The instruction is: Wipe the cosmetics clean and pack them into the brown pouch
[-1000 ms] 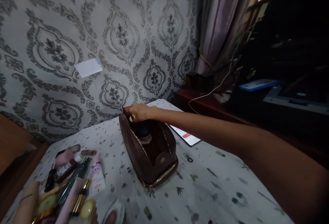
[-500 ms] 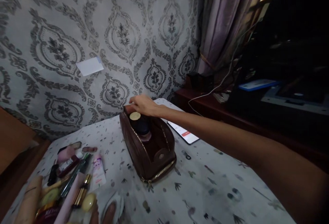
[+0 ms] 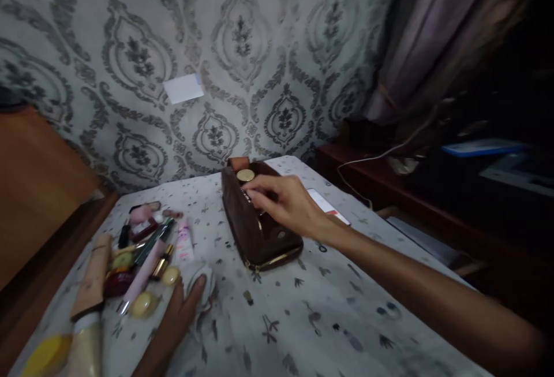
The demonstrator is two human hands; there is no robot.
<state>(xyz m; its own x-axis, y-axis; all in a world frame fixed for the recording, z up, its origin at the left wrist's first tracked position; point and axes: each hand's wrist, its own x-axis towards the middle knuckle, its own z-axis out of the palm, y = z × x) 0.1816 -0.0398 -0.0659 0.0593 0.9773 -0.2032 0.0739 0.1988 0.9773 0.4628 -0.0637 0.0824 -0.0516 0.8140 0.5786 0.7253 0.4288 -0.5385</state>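
Observation:
An unzipped brown bag [image 3: 242, 224] stands on the patterned tablecloth, with a round gold lid [image 3: 245, 175] showing inside near its far end. Over the bag's opening is my right hand [image 3: 288, 201], its thumb and fingers pinched at the left zip edge; whatever lies between the fingertips is too small to make out. My left hand [image 3: 184, 308], low in the view, holds a crumpled white cloth [image 3: 203, 284] beside the cosmetics. A pink and white tube [image 3: 184, 241] lies just above that hand.
Tubes and bottles, among them a peach tube [image 3: 93, 273] and a yellow-capped item [image 3: 47, 357], crowd the left side. A lit phone [image 3: 324, 204] lies behind the bag. A cable [image 3: 385, 153] trails at the right.
The view has shifted, bringing more of the left side into sight. My right hand has moved from the bag's far end towards me, to its zip edge. My left hand with the cloth shows more fully.

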